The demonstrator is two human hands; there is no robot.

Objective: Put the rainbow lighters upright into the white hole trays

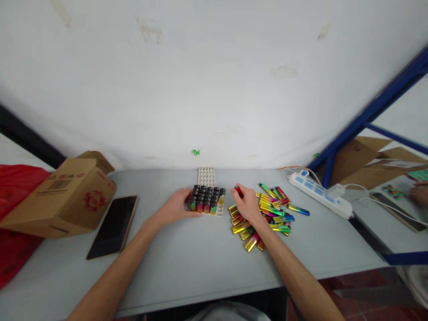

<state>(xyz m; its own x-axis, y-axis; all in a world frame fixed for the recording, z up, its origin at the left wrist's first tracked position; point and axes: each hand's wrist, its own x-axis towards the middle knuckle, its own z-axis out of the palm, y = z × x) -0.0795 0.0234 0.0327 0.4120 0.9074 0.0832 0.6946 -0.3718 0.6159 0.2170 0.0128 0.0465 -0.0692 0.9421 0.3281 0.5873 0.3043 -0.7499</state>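
Note:
My left hand (pixel 176 206) grips the left side of a pale tray (pixel 220 210) filled with rows of upright lighters (pixel 206 198). These have black tops and shiny bodies in green, red and gold, and open slots show along the tray's right edge. To the right, my right hand (pixel 248 203) is closed around a single lighter (pixel 238 191); only its dark red end shows above the fingers. Beneath and beside that hand and forearm lies a loose pile of shiny lighters (pixel 253 240) in gold, green, red and blue. The forearm hides part of the pile.
Behind the filled tray lies another pale tray (pixel 206 175) with holes. A dark-screened tablet (pixel 113 227) and a cardboard box (pixel 63 196) are at left. A white power strip (pixel 320 195) with cables lies right, near a blue metal frame (pixel 368 117). Another person's hand (pixel 420 194) is at far right.

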